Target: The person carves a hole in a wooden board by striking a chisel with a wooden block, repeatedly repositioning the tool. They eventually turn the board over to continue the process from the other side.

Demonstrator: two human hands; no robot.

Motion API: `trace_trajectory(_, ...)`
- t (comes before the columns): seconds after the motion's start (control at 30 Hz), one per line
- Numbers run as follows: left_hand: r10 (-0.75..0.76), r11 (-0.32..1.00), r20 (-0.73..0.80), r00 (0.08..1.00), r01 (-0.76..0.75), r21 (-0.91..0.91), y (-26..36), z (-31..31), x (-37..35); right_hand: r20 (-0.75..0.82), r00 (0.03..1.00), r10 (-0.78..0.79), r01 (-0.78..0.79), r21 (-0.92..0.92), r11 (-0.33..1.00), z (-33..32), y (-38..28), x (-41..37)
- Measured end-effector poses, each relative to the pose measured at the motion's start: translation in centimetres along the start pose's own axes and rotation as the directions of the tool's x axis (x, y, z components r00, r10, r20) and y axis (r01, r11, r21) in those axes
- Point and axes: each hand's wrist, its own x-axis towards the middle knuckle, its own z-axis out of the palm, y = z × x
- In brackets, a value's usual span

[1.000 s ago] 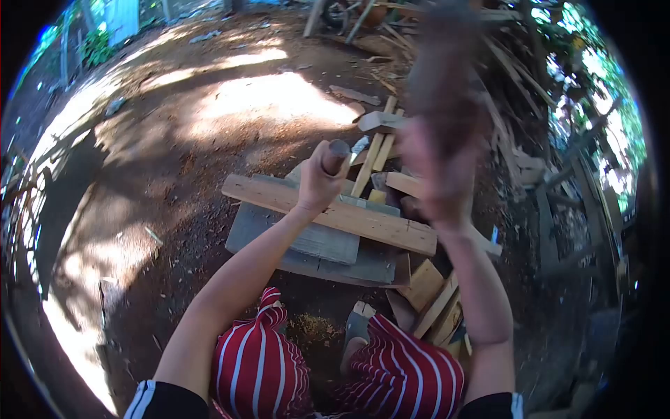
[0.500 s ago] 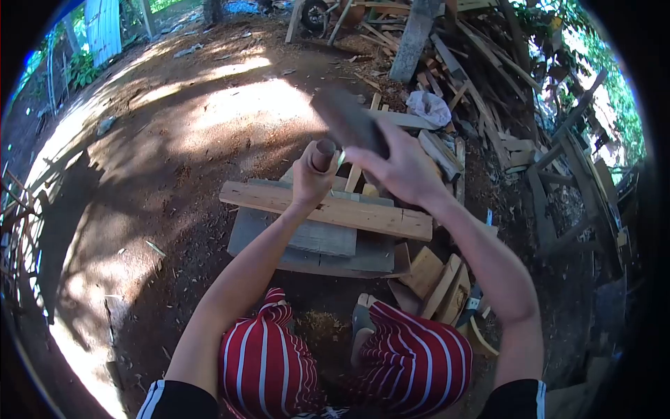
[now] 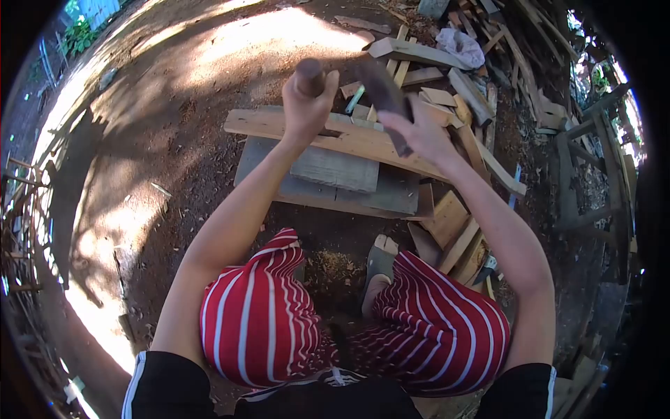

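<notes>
Okay, my left hand (image 3: 306,108) is closed tight around a round-topped wooden handle (image 3: 309,68), held upright over the pale plank (image 3: 363,143). My right hand (image 3: 421,135) is clenched on a dark wooden block (image 3: 380,85) (blurred, exact shape unclear), tilted just right of the handle's top; touching or not, I cannot tell. The plank lies across a grey board (image 3: 335,170), which rests on a wider grey slab (image 3: 394,195) on the dirt. Offcuts (image 3: 447,216) lie near my right knee. A scrap pile (image 3: 447,98) sits beyond the plank, a white rag (image 3: 463,45) on it. Below are my red-striped trousers (image 3: 258,314), with a sandalled foot (image 3: 379,269) between the knees.
</notes>
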Motion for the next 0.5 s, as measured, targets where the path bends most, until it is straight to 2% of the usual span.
trace_trajectory(0.03,-0.004,1.0,0.013,1.0,0.004,0.003,0.2,-0.1,-0.4,-0.007,1.0,0.007,-0.007,0.01,1.0,0.3,2.0,0.5)
trace_trajectory(0.07,0.002,1.0,0.035,0.999,-0.001,-0.021,0.3,-0.4,-1.0,-0.032,0.999,0.005,-0.012,-0.241,0.97,1.0,4.4,1.0)
trace_trajectory(0.1,0.009,0.999,0.052,0.999,-0.006,-0.042,0.5,-0.7,-1.6,-0.048,0.999,-0.006,-0.018,-0.478,0.878,1.5,6.4,1.5)
trace_trajectory(0.17,0.005,0.998,0.069,0.998,-0.001,-0.055,0.3,-1.3,-2.8,0.017,1.0,0.014,-0.005,-0.461,0.887,2.2,9.1,1.6)
trace_trajectory(0.23,0.138,0.986,0.063,0.988,-0.143,0.086,-1.0,-2.5,-4.3,0.075,0.997,0.033,0.003,-0.428,0.904,3.2,10.6,1.1)
trace_trajectory(0.3,0.219,0.96,0.164,0.962,-0.242,0.14,-0.3,-3.1,-6.9,0.066,0.987,-0.145,0.158,-0.506,0.848,3.4,9.8,0.1)
trace_trajectory(0.37,0.453,0.88,0.258,0.853,-0.474,0.022,0.0,-2.7,-8.4,0.084,0.991,-0.104,0.133,-0.524,0.841,3.3,9.4,-0.2)
trace_trajectory(0.4,0.44,0.886,0.277,0.854,-0.463,0.019,-0.1,-2.8,-8.3,0.055,0.988,-0.141,0.15,-0.489,0.859,3.4,9.8,-0.3)
trace_trajectory(0.47,0.41,0.912,0.321,0.854,-0.385,-0.141,0.1,-3.7,-7.6,0.028,0.986,-0.164,0.16,-0.441,0.883,3.5,10.4,-0.2)
trace_trajectory(0.5,0.328,0.943,0.182,0.927,-0.308,-0.129,-0.1,-3.7,-6.4,-0.005,0.987,-0.158,0.142,-0.418,0.897,3.4,10.6,-0.1)
